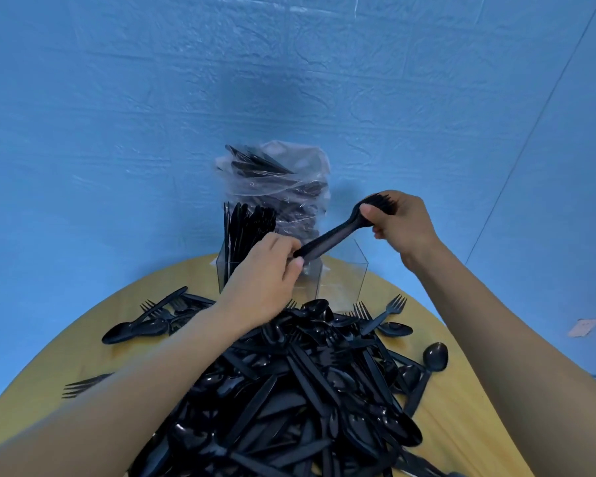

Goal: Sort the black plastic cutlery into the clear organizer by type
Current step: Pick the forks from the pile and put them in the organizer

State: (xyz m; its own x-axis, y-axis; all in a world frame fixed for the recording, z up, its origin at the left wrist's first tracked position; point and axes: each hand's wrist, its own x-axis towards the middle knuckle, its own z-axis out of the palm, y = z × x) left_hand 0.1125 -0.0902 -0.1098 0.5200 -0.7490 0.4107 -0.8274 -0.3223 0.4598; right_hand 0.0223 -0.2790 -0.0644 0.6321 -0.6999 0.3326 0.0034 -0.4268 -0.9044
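A stack of black plastic forks (338, 232) is held level above the clear organizer (344, 273). My right hand (401, 222) grips the tine end and my left hand (265, 273) pinches the handle end. The organizer's left compartment holds several upright black knives (245, 225); its right compartment looks empty. A big heap of mixed black cutlery (307, 390) covers the table in front of me.
The round yellow table (461, 425) ends close behind the organizer at a blue wall. A clear plastic bag of black cutlery (283, 180) stands behind the organizer. Loose forks and spoons (141, 321) lie at left, and a spoon (434, 356) at right.
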